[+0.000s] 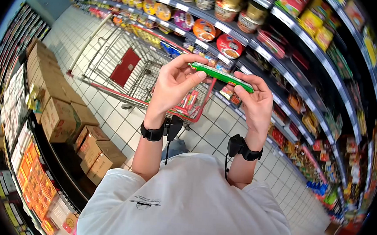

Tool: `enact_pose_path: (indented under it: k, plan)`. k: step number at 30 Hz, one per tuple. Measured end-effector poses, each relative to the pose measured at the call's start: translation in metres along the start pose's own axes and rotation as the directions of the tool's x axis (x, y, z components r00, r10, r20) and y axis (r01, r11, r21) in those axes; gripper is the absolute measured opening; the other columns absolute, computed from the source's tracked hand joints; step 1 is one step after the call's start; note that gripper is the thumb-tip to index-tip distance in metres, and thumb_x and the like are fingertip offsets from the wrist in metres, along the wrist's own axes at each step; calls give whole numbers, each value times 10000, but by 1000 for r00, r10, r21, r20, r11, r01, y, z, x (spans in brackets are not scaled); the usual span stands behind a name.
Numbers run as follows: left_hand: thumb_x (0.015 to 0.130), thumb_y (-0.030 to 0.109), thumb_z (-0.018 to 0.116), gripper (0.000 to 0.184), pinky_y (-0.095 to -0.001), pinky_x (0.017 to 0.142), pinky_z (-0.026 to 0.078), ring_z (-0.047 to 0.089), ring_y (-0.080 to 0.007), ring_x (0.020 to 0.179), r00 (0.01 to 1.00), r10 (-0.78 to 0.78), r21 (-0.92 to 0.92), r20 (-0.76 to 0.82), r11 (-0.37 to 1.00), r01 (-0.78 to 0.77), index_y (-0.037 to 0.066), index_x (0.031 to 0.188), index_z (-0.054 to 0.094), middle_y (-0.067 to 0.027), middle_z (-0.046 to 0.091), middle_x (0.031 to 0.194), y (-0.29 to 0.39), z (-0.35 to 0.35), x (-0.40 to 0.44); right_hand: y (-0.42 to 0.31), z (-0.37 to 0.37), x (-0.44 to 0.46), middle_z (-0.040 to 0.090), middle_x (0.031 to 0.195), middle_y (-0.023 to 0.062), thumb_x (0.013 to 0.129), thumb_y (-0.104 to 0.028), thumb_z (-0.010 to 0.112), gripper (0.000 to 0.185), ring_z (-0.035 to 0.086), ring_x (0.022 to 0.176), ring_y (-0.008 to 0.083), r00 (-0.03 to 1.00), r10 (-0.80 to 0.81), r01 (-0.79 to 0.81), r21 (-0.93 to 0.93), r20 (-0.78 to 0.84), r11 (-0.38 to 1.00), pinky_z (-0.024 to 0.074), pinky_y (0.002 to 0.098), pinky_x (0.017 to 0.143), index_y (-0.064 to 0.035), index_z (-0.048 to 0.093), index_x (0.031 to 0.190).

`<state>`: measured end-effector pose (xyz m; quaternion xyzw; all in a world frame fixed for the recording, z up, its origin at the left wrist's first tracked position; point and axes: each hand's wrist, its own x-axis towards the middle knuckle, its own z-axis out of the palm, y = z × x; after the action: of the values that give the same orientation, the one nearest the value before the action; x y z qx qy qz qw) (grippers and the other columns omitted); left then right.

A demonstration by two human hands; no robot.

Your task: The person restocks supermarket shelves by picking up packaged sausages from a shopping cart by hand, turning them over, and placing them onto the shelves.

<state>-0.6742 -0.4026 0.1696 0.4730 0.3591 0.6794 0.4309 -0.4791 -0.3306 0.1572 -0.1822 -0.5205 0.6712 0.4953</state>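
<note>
Green packet [222, 77], long and slim, up in the air ahead of the white shirt [182, 200], stretched lengthwise from hand to hand. Pinched at one end between the thumb and fingers of the left hand [169, 86], and at the other between the thumb and fingers of the right hand [259, 98]. Slopes a little, lower at the right end. Seems, as a judgement, to be at a two-handed holding and looking-over step. Probably calls next for a light, even pinch, so as not to bend or crush, and for a secure hold at one end before any loosening of the other.

Beyond the left hand, a shopping cart [125, 67], mostly of wire mesh. Inside, by all appearances, red packs [191, 99] toward the nearer end; too small to read. On the shelf [283, 17], a red-lidded tub [230, 46] and an orange-lidded tub [204, 30], contents hidden beneath the lids. At left, cardboard boxes [58, 120], contents not visible, and near these, rows of orange packs [36, 174].
</note>
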Motion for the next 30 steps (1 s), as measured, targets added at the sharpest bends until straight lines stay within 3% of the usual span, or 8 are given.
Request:
enact_pose_path:
  k: [6, 12, 17, 20, 21, 25, 27, 30]
  plan:
    - [862, -65, 571, 238, -325, 858, 544, 616, -203, 968, 989, -14, -63, 149, 998, 24, -73, 1096, 532, -176, 585, 1131, -30, 85, -2, -31, -66, -56, 580, 1120, 201, 802, 119, 605, 269, 602, 1030, 264, 982, -67, 76, 50, -175, 996, 549, 383, 880, 54, 539, 1055]
    - [850, -75, 575, 233, -332, 845, 547, 616, -214, 977, 972, -58, -66, 228, 995, 75, -58, 1081, 548, -184, 589, 1123, -57, 155, -15, -61, -121, -105, 567, 1139, 178, 811, 102, 607, 288, 600, 1035, 270, 966, -103, 110, 18, -236, 994, 551, 376, 871, 45, 533, 1083]
    - [849, -91, 559, 255, -355, 842, 555, 622, -243, 978, 963, -94, -34, 253, 994, 105, -57, 1099, 523, -199, 582, 1128, -75, 203, -22, -84, -168, -138, 580, 1100, 159, 837, 43, 617, 340, 652, 876, 222, 942, 46, -54, -16, -332, 998, 578, 337, 777, 43, 506, 1159]
    - [857, -64, 555, 318, -387, 829, 561, 631, -265, 967, 974, -108, -81, 201, 989, 126, -10, 1158, 468, -203, 596, 1131, -85, 228, -22, -94, -196, -155, 610, 1071, 163, 881, 4, 571, 349, 650, 922, 238, 929, 80, -98, -31, -362, 995, 570, 343, 760, 33, 468, 1214]
    - [873, -40, 549, 312, -380, 812, 566, 645, -263, 933, 977, -105, -74, 188, 990, 120, 13, 1151, 416, -216, 597, 1131, -88, 237, -22, -96, -202, -158, 639, 986, 167, 901, -23, 558, 296, 656, 912, 236, 918, 65, -82, -28, -391, 996, 568, 335, 751, 26, 475, 1181]
    - [911, 16, 534, 194, -366, 786, 568, 664, -268, 883, 969, -132, -100, 209, 983, 156, 45, 1040, 393, -246, 587, 1145, -107, 266, -17, -102, -224, -171, 644, 963, 188, 913, -51, 557, 237, 661, 892, 246, 856, 33, -15, 39, -515, 999, 568, 340, 755, 15, 481, 1127]
    - [918, 25, 527, 194, -363, 780, 569, 665, -272, 884, 963, -148, -89, 226, 981, 172, 47, 1053, 388, -250, 586, 1146, -117, 279, -11, -103, -235, -175, 650, 934, 229, 903, -67, 586, 245, 670, 875, 277, 812, 24, 40, 97, -584, 995, 570, 362, 746, 19, 459, 1095]
    - [927, 21, 511, 218, -349, 774, 567, 660, -272, 892, 958, -171, -65, 231, 979, 191, 48, 1071, 349, -265, 578, 1150, -131, 300, -2, -101, -252, -176, 652, 933, 226, 907, -81, 585, 247, 670, 877, 277, 765, 11, 107, 143, -644, 984, 573, 367, 752, 21, 471, 1102]
